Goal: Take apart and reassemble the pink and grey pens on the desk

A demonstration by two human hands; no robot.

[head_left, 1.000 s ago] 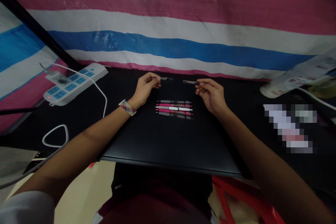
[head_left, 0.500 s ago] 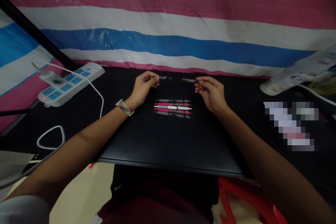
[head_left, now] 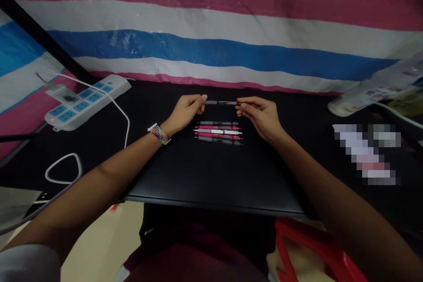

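Between my hands a grey and clear pen (head_left: 220, 102) lies level near the back of the black table (head_left: 211, 172). My left hand (head_left: 189, 110), with a colourful band at the wrist, pinches its grey left end. The clear right end is pinched by the thumb and fingers of my right hand (head_left: 259, 114). Just in front of the hands, several pens lie side by side in a stack of rows: a grey pen (head_left: 218, 123) at the back, pink ones and a white one (head_left: 223, 131) in the middle, and a dark grey one (head_left: 220, 141) nearest me.
A white power strip (head_left: 87, 102) with a plug and white cable (head_left: 124, 116) is at the left. A clear plastic container (head_left: 370, 92) leans at the right, near a blurred-out item (head_left: 363, 152). Striped sheeting (head_left: 211, 53) hangs behind the table. A red stool (head_left: 287, 251) stands below.
My hands have come closer together. The two separate pen parts they held apart are now joined in one line as a single pen. The view has shifted slightly.
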